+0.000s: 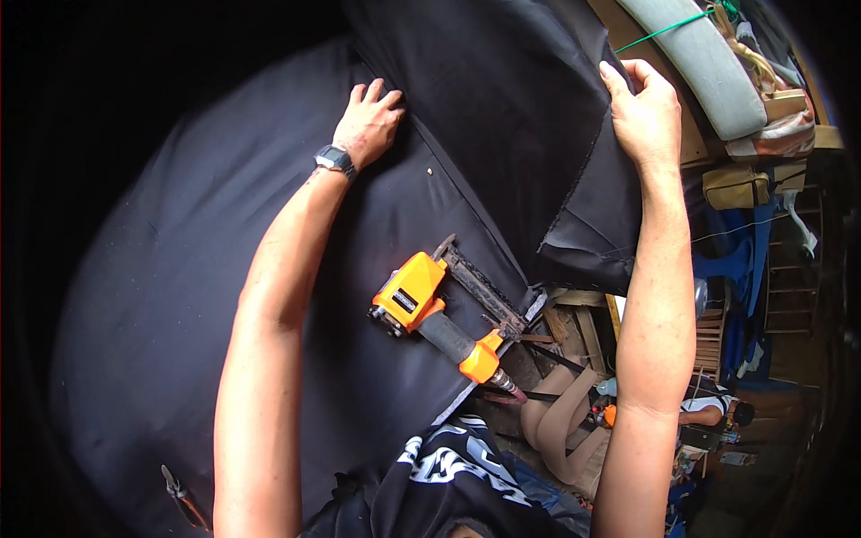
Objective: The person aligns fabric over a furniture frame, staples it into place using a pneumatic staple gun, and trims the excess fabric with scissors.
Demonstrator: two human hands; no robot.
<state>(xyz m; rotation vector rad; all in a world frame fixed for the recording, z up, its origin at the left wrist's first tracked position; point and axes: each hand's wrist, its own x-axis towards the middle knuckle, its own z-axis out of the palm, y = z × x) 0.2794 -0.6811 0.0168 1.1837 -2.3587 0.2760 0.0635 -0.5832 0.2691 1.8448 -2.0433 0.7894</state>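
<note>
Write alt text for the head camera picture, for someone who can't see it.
A person's right hand holds the edge of a black fabric flap, while the left hand rests on a black-covered surface. Between the forearms lies an orange-and-black staple gun, with pliers at the lower left.

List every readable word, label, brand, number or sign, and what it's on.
Orange-and-black staple gun: light lettering on a dark plate; small, not transcribed.
Black shirt: large white lettering, distorted by folds; not transcribed.
Wristwatch: display too small to read.
Black fabric: no text seen.
Background: any print too small or blurred.
</note>
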